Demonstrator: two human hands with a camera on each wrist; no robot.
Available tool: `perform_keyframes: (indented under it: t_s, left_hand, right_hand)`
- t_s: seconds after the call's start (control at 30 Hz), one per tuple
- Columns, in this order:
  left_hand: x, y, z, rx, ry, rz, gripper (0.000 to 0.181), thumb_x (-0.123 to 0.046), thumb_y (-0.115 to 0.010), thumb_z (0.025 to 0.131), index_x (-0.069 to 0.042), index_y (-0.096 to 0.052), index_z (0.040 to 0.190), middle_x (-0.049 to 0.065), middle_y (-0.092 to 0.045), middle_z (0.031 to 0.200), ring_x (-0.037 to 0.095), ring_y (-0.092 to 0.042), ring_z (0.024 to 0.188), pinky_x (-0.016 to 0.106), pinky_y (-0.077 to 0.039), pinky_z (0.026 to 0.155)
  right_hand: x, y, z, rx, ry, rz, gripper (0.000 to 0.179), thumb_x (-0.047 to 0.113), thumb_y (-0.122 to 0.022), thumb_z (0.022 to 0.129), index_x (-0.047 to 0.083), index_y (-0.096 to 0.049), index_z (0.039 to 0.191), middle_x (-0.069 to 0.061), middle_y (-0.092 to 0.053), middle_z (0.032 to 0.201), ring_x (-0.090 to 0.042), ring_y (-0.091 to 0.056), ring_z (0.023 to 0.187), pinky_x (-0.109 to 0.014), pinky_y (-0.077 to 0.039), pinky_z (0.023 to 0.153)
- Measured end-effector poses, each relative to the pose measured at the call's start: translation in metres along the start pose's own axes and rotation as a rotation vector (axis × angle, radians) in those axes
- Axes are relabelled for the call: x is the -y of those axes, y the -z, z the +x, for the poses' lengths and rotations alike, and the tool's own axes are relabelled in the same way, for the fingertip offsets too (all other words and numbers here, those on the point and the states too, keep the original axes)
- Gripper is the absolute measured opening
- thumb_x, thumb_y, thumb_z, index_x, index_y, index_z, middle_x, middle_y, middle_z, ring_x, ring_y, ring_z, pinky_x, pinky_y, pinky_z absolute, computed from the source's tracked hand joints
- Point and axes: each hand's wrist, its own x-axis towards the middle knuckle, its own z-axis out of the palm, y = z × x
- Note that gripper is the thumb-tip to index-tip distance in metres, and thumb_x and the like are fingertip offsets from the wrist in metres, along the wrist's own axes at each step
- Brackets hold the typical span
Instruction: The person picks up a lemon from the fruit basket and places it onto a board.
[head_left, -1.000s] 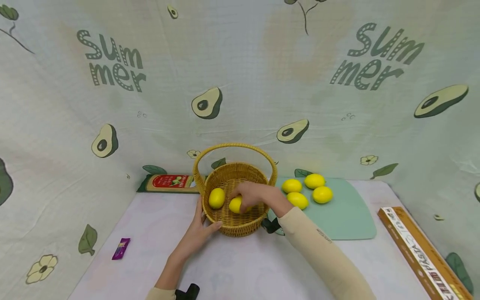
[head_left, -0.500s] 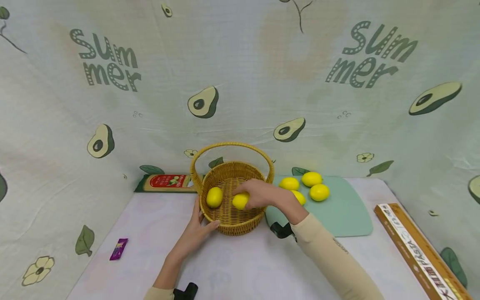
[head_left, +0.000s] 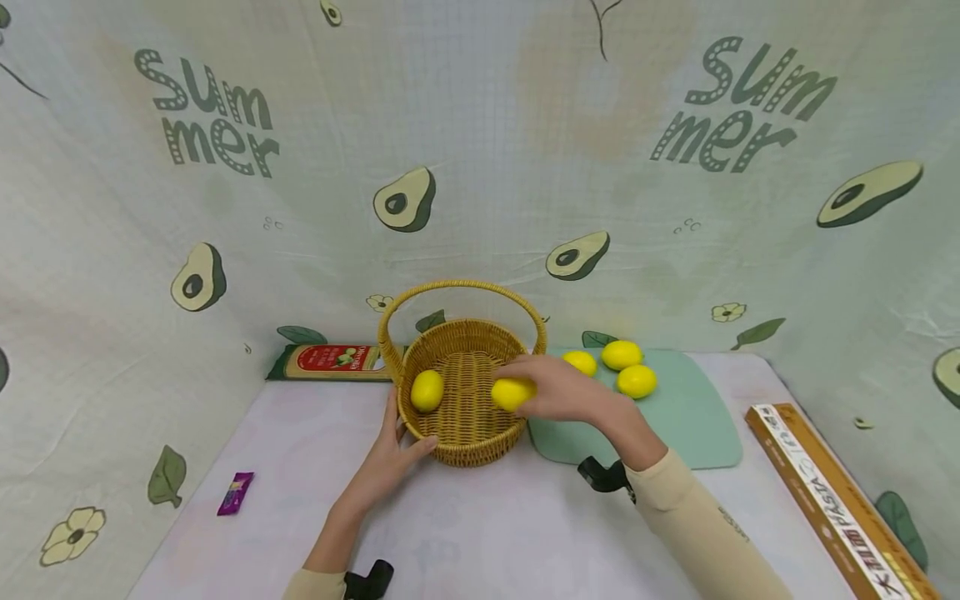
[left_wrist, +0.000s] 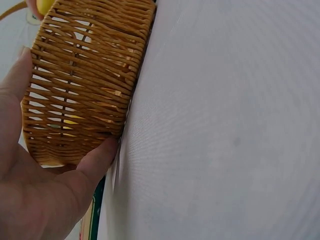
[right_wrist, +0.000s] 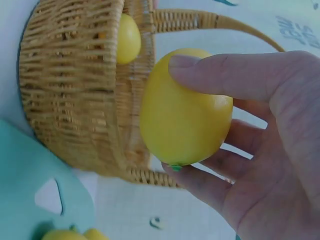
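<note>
A yellow wicker basket [head_left: 468, 454] with a tall handle stands upright on the table. My left hand [head_left: 382, 471] grips its near left side, the thumb near the rim and the fingers along the wall [left_wrist: 80, 85]. One lemon [head_left: 427, 391] lies inside at the left. Over the basket's right rim, my right hand [head_left: 558, 389] holds another lemon [head_left: 513, 394] between thumb and fingers; the right wrist view shows this lemon [right_wrist: 182, 112] outside the opening, its green tip downward. To the right, three lemons [head_left: 637, 382] show on a pale green cutting board [head_left: 690, 433], partly behind my right hand.
A green and red pasta packet [head_left: 337, 360] lies behind the basket at the left. A small purple wrapped snack [head_left: 236, 493] is on the left of the table. Along the right edge lies a long brown pasta box [head_left: 832, 500]. Patterned cloth [head_left: 480, 150] hangs behind.
My right hand has lifted the lemon from inside the basket and carried it right, over the rim. The left hand stays on the basket. The view has shifted slightly.
</note>
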Motion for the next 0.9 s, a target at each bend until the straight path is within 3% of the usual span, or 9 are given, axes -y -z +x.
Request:
perform_keyframes:
  t_s: [0.27, 0.43, 0.67, 0.9]
  left_hand:
    - [-0.001, 0.001, -0.001, -0.004, 0.002, 0.010, 0.108, -0.040, -0.071, 0.092, -0.045, 0.018, 0.153, -0.001, 0.012, 0.168, 0.043, -0.013, 0.153, 0.064, -0.019, 0.119]
    - [0.000, 0.001, 0.000, -0.001, -0.004, 0.003, 0.107, -0.039, -0.070, 0.092, -0.045, 0.018, 0.153, -0.002, 0.013, 0.167, 0.043, -0.013, 0.153, 0.063, -0.020, 0.119]
    - [-0.001, 0.001, 0.000, 0.005, -0.020, 0.001, 0.109, -0.037, -0.071, 0.092, -0.045, 0.019, 0.153, -0.002, 0.014, 0.167, 0.043, -0.012, 0.153, 0.062, -0.020, 0.120]
    - [-0.001, 0.000, 0.001, 0.002, -0.031, 0.005, 0.110, -0.035, -0.071, 0.092, -0.040, 0.019, 0.155, -0.002, 0.014, 0.167, 0.042, -0.012, 0.153, 0.061, -0.020, 0.121]
  right_hand:
    - [-0.009, 0.010, -0.025, -0.080, -0.031, -0.011, 0.052, 0.012, -0.075, 0.083, 0.026, -0.063, 0.132, 0.005, -0.063, 0.130, -0.016, -0.057, 0.109, -0.035, -0.050, 0.087]
    - [-0.020, 0.009, -0.040, -0.110, -0.056, -0.027, 0.052, 0.011, -0.076, 0.082, 0.021, -0.064, 0.132, 0.003, -0.065, 0.125, -0.016, -0.058, 0.106, -0.036, -0.050, 0.087]
    - [-0.038, -0.003, -0.058, -0.101, -0.140, -0.034, 0.055, 0.014, -0.076, 0.084, 0.018, -0.061, 0.137, -0.005, -0.060, 0.139, -0.029, -0.054, 0.130, -0.050, -0.047, 0.105]
    - [-0.055, -0.022, -0.072, -0.146, -0.184, -0.027, 0.057, 0.015, -0.077, 0.082, 0.013, -0.061, 0.136, -0.006, -0.062, 0.136, -0.027, -0.058, 0.122, -0.052, -0.047, 0.103]
